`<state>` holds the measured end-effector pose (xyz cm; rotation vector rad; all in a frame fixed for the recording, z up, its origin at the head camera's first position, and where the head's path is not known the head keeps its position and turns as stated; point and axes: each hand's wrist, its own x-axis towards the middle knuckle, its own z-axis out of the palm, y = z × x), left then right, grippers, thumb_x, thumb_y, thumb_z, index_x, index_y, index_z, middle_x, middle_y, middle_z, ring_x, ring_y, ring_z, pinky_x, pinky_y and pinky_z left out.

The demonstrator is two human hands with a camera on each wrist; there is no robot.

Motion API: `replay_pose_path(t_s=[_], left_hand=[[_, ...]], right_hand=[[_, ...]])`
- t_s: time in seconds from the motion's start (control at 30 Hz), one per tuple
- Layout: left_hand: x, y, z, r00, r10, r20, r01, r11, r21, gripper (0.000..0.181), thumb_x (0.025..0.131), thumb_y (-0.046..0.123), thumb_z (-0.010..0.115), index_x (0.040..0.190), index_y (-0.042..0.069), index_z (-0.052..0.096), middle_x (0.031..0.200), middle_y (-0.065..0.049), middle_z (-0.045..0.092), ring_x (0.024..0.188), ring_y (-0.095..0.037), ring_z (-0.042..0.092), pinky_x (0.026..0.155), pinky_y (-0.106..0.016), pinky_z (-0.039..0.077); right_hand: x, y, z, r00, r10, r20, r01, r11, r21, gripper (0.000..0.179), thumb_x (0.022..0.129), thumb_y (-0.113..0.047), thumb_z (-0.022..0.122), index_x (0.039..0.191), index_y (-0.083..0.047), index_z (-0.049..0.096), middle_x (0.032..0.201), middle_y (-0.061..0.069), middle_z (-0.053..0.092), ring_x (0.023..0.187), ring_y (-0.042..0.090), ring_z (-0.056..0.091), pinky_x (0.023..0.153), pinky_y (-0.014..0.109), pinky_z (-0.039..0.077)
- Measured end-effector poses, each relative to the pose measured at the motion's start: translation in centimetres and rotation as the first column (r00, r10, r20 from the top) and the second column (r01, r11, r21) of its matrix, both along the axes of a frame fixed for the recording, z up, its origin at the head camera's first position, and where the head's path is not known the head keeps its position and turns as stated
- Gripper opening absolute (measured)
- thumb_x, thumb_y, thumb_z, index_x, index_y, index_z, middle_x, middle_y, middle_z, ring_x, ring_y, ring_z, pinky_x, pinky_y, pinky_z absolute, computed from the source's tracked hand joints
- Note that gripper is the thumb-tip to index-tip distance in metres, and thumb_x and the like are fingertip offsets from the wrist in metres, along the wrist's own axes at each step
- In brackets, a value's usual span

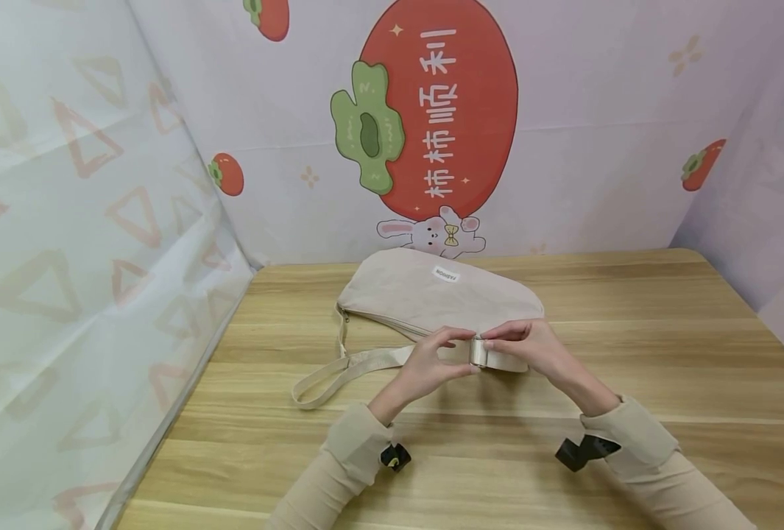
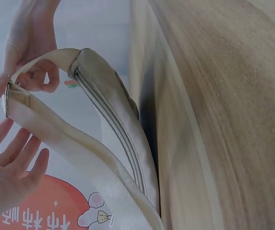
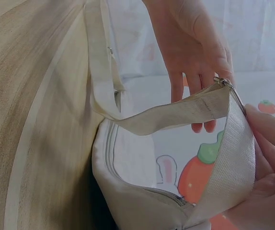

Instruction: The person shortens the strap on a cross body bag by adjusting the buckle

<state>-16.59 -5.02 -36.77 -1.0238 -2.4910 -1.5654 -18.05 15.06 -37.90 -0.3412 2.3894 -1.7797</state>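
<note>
A beige fabric shoulder bag (image 1: pixel 425 291) with a small "FASHION" label lies on the wooden table. Its webbing strap (image 1: pixel 381 359) loops out to the left and is raised at the front, where it passes through a metal slider buckle (image 1: pixel 478 352). My left hand (image 1: pixel 425 366) pinches the buckle's left side between thumb and fingers. From the other side my right hand (image 1: pixel 534 347) pinches the buckle and strap edge. The right wrist view shows the strap (image 3: pixel 233 158) folding down from the buckle to the bag's end. A zipper (image 2: pixel 111 122) runs along the bag's upper edge.
The wooden table (image 1: pixel 285 471) extends around the bag. Behind it hangs a white cloth backdrop (image 1: pixel 584 184) printed with a large red fruit and a rabbit. Another patterned sheet (image 1: pixel 87 294) borders the left side. Dark wrist mounts (image 1: pixel 394 458) sit at both sleeves.
</note>
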Motion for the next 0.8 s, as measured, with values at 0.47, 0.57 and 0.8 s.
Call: replay_pose_path(t_s=[0.47,0.57,0.8], left_hand=[[-2.0,0.2,-3.7,0.987,0.010,-0.158,-0.007,1.000,0.018,0.045,0.067,0.019,0.077,0.107,0.006,0.060,0.100,-0.002,0.061,0.090,-0.016,0.055,0.079,-0.023,0.046],[-2.0,0.2,-3.7,0.988,0.012,-0.155,-0.009,1.000,0.024,0.045,0.067,0.019,0.077,0.106,0.006,0.061,0.098,-0.003,0.062,0.087,-0.019,0.056,0.077,-0.021,0.047],[-2.0,-0.2,-3.6,0.988,0.022,-0.152,-0.016,0.999,0.040,0.045,0.066,0.018,0.077,0.106,0.004,0.061,0.097,-0.005,0.064,0.085,-0.022,0.058,0.074,-0.024,0.049]], right_hand=[[-0.1,0.0,-0.2,1.000,0.016,-0.010,-0.016,1.000,-0.018,0.034,0.076,-0.023,0.070,0.097,0.003,0.066,0.089,0.004,0.068,0.081,0.005,0.060,0.072,0.019,0.046],[-0.1,0.2,-0.2,1.000,0.021,-0.021,-0.020,1.000,0.012,0.033,0.077,-0.023,0.069,0.098,0.002,0.066,0.092,0.006,0.067,0.082,0.005,0.059,0.073,0.019,0.045],[0.1,1.3,0.0,0.999,0.008,-0.045,-0.004,0.995,0.095,0.034,0.079,-0.028,0.066,0.101,-0.001,0.066,0.098,0.007,0.065,0.086,0.002,0.056,0.074,0.019,0.045]])
